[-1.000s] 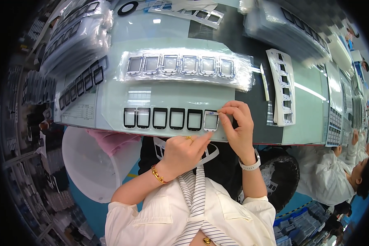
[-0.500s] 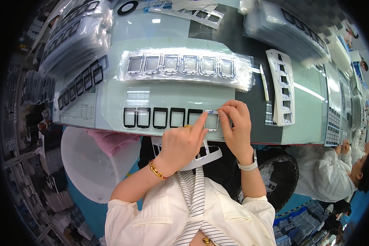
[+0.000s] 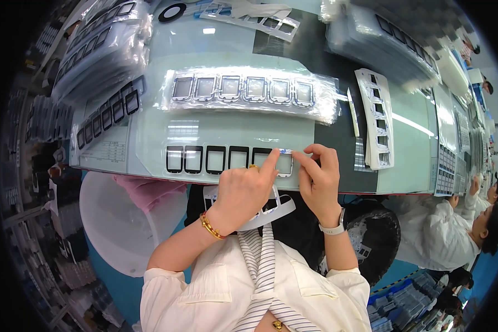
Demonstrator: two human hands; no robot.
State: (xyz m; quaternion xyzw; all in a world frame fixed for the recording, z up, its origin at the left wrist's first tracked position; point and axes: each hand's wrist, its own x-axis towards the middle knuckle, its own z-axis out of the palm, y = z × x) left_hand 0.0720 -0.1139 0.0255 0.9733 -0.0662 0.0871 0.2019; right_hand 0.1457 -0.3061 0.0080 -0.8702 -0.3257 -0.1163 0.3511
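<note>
My left hand [image 3: 242, 193] reaches over the table's front edge. Its index finger is stretched to the top left corner of a thin white-edged frame [image 3: 285, 174] with a blue-marked top. The other fingers curl over a white strip with cut-outs [image 3: 285, 209], which sticks out below the hand; the grip itself is hidden. At the frame's top right corner, my right hand [image 3: 320, 180] has thumb and index finger pinched together. Black rectangular frames [image 3: 216, 159] lie in a row to the left, the last one partly behind my left hand.
Beyond the row lies a clear plastic sheet of frames [image 3: 254, 108]. A knife [image 3: 353, 116] and white cut-out strips [image 3: 377, 122] lie to the right. Plastic-wrapped stacks [image 3: 105, 61] stand at the back. A white tub [image 3: 110, 232] stands below the table's left; co-workers sit at right.
My right hand has shifted slightly down, with its thumb still at the frame's corner. My left index finger stays at the other corner. The whole view has shifted slightly.
</note>
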